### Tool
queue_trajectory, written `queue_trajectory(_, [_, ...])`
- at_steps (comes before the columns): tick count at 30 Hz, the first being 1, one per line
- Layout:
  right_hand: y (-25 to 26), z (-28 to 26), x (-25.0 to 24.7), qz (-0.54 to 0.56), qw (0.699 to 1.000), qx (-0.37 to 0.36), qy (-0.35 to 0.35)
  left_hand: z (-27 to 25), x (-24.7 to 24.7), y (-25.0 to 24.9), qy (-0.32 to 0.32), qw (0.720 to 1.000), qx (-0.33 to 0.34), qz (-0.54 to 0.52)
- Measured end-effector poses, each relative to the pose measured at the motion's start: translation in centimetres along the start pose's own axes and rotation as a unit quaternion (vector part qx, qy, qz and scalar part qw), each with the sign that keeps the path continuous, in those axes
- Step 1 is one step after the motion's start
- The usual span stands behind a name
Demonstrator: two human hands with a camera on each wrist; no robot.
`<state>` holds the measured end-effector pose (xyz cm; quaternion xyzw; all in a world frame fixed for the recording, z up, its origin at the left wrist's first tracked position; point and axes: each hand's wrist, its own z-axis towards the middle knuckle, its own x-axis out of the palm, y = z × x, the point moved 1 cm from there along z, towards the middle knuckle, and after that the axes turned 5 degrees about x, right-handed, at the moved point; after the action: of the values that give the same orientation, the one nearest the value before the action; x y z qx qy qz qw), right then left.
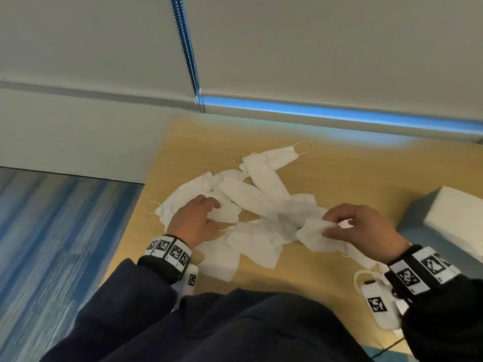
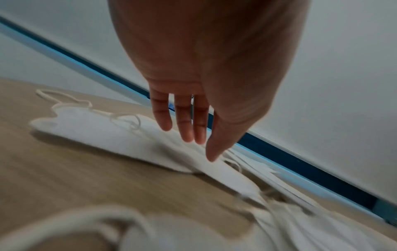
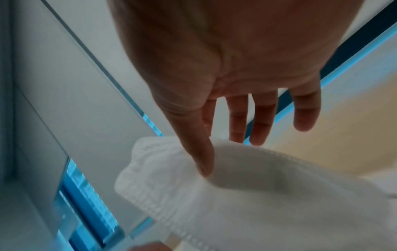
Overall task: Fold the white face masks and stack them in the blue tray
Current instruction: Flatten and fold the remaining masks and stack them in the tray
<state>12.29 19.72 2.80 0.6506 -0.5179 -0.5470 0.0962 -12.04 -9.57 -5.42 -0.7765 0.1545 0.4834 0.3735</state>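
A person in dark sleeves works over a loose pile of white face masks [image 1: 251, 202] at the middle of a light wood table [image 1: 345, 173]. The right hand [image 1: 366, 228] pinches the end of one mask [image 1: 316, 235] between thumb and forefinger, lifting it clear of the pile's right edge; the wrist view shows the thumb [image 3: 201, 158] pressed onto the ribbed white fabric [image 3: 247, 195], the other fingers extended. The left hand [image 1: 194, 220] hangs over the pile's left side with fingers [image 2: 184, 122] straight and slightly spread, tips at or just above a mask [image 2: 103, 135]; contact cannot be judged through the blur. Ear loops trail past the pile's far and left margins. The blue tray [image 1: 415, 215] sits at the table's right edge, a white stack [image 1: 460, 215] inside it. Bare wood lies between pile and tray and along the far side below a blue-lit window blind [image 1: 339, 112]. The table's left edge drops to blue striped carpet [image 1: 52, 244].
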Motion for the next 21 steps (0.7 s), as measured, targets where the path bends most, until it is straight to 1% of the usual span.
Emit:
queue_trajectory(2, [1.5, -0.3, -1.1, 0.033, 0.998, -0.029, -0.043, 1.2, -1.0, 1.2, -0.026, 0.999, -0.018, 0.023])
queue_trajectory(4, [2.6, -0.4, -1.3, 0.096, 0.992, -0.046, -0.074, 2.2, -1.7, 2.2, -0.009, 0.997, -0.020, 0.070])
queue_trajectory(6, [2.9, -0.7, -1.0, 0.194, 0.976, -0.039, -0.089, 2.9, -2.2, 2.5, 0.014, 0.995, -0.011, 0.100])
queue_trajectory(7, [2.9, -0.9, -0.7, 0.238, 0.967, -0.028, -0.082, 3.2, -2.4, 2.6, 0.026, 0.992, -0.007, 0.124])
queue_trajectory(9, [2.7, -1.0, 0.2, 0.311, 0.950, 0.013, -0.032, 3.7, -3.1, 2.2, 0.050, 0.983, 0.005, 0.177])
queue_trajectory(10, [2.6, -1.0, 0.7, 0.338, 0.940, 0.042, -0.010, 3.8, -3.4, 2.0, 0.053, 0.980, 0.016, 0.193])
queue_trajectory(12, [2.4, -1.0, 1.6, 0.368, 0.925, 0.090, -0.002, 3.7, -4.4, 1.3, 0.036, 0.979, 0.042, 0.195])
queue_trajectory(14, [2.3, -0.7, 2.5, 0.389, 0.914, 0.111, -0.027, 3.3, -5.3, 0.5, 0.004, 0.990, 0.053, 0.128])
queue_trajectory(17, [1.8, 0.0, 3.6, 0.416, 0.898, 0.121, -0.076, 2.6, -6.0, -0.5, -0.016, 0.998, 0.065, 0.021])
queue_trajectory(19, [1.2, 0.8, 4.2, 0.438, 0.886, 0.120, -0.096, 2.1, -6.0, -1.1, -0.068, 0.992, 0.077, -0.069])
queue_trajectory(21, [1.1, 1.4, 4.6, 0.456, 0.873, 0.137, -0.103, 1.6, -5.9, -2.3, -0.136, 0.974, 0.096, -0.151])
